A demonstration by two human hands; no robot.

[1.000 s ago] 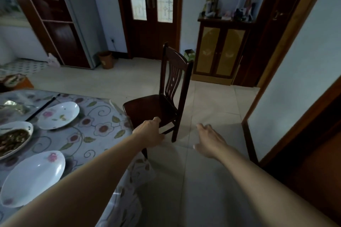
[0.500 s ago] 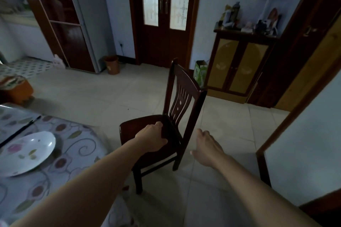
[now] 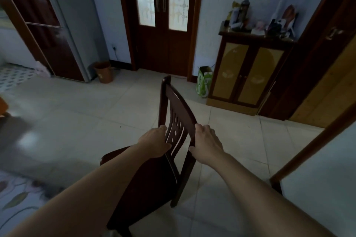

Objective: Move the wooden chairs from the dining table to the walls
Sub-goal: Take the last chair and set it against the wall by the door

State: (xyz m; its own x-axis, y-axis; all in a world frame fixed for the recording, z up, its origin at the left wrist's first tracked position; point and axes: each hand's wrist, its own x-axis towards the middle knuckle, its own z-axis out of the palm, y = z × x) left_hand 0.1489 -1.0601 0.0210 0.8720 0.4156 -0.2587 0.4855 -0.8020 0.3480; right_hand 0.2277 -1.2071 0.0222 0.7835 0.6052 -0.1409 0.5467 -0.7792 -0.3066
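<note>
A dark wooden chair point(image 3: 176, 106) stands on the tiled floor right in front of me, its slatted back turned edge-on toward me. My left hand point(image 3: 155, 143) grips the left upright of the backrest. My right hand point(image 3: 206, 141) is closed on the right upright, just below the top rail. The seat and front legs lie partly hidden under my left forearm. A corner of the dining table with its flowered cloth point(image 3: 21, 196) shows at the lower left.
A yellow-doored cabinet point(image 3: 246, 75) with clutter on top stands against the far wall at right, a green bag point(image 3: 204, 82) beside it. Glass-paned double doors point(image 3: 163, 25) are straight ahead, with a brown bin point(image 3: 103, 72) and a tall fridge point(image 3: 57, 25) to their left. A wood-framed wall panel point(image 3: 317, 169) rises on the right.
My left hand left the seat and took the backrest's left upright. My right hand, open in the air before, closed on the right upright. The view has swung away from the table.
</note>
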